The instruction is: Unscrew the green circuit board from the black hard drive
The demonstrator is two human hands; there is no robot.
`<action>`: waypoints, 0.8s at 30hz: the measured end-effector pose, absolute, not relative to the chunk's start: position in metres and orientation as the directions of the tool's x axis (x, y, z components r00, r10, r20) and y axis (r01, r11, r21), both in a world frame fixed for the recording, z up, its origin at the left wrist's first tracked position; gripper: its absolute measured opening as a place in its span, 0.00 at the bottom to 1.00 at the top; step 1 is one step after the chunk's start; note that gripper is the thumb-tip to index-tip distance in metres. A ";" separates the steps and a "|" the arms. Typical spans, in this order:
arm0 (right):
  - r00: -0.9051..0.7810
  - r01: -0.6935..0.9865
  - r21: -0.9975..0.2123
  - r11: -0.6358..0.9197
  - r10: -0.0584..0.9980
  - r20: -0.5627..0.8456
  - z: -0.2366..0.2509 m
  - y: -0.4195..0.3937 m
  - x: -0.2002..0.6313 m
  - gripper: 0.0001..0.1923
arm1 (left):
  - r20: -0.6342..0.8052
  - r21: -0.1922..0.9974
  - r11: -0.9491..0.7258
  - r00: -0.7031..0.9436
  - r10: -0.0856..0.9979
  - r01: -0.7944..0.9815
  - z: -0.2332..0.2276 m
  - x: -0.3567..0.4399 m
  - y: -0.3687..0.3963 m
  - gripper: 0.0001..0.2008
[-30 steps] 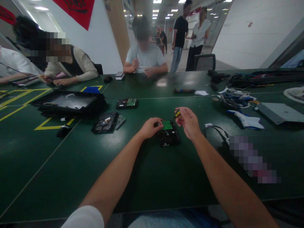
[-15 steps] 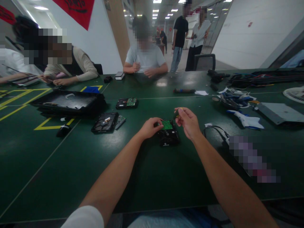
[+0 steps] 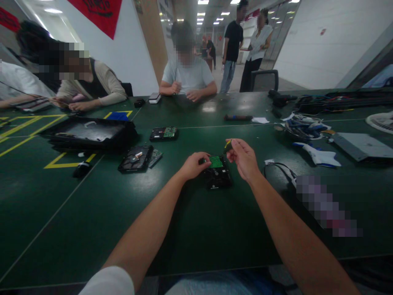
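A black hard drive with a green circuit board lies on the green table in front of me. My left hand grips its left side, thumb at the edge of the board. Just above the drive's far right corner, my right hand pinches a small screwdriver with a black and yellow handle. Its shaft is too thin to make out, so I cannot tell whether the tip touches the drive.
Left of the drive are another hard drive, a loose circuit board and a third drive. A black tray stands farther left. To the right lie a glove, a metal case and a cable. A person sits opposite.
The screwdriver handle has turned in my right hand, and more of its yellow shows. My left hand and the hard drive have stayed in place.
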State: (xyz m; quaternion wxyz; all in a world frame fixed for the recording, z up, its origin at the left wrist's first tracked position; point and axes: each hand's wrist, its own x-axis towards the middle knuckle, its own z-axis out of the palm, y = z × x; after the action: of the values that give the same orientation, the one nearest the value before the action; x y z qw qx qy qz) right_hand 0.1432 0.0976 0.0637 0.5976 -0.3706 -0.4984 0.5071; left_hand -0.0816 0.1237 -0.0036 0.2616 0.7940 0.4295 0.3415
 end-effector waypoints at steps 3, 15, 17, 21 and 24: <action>-0.001 -0.244 -0.948 0.205 0.977 0.212 0.064 0.097 0.142 0.19 | 0.329 0.702 -0.506 0.401 0.855 0.501 -0.004 -0.082 0.124 0.03; -0.012 -0.280 -0.940 0.195 0.978 0.206 0.062 0.098 0.142 0.19 | 0.332 0.717 -0.500 0.394 0.857 0.486 -0.006 -0.081 0.124 0.03; -0.002 -0.266 -0.943 0.200 0.978 0.208 0.063 0.098 0.142 0.19 | 0.326 0.719 -0.497 0.395 0.859 0.486 -0.005 -0.081 0.124 0.03; 0.014 -0.288 -0.937 0.195 0.980 0.199 0.063 0.096 0.141 0.18 | 0.334 0.716 -0.504 0.397 0.855 0.483 -0.004 -0.082 0.124 0.03; 0.010 -0.308 -0.931 0.195 0.979 0.202 0.064 0.095 0.140 0.20 | 0.328 0.717 -0.502 0.401 0.855 0.483 -0.005 -0.082 0.124 0.03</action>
State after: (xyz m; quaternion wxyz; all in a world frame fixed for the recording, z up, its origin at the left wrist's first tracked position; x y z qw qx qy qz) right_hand 0.1404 0.0948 0.0638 0.6142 -0.3575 -0.4693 0.5242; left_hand -0.0818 0.1237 -0.0046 0.2666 0.7934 0.4218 0.3485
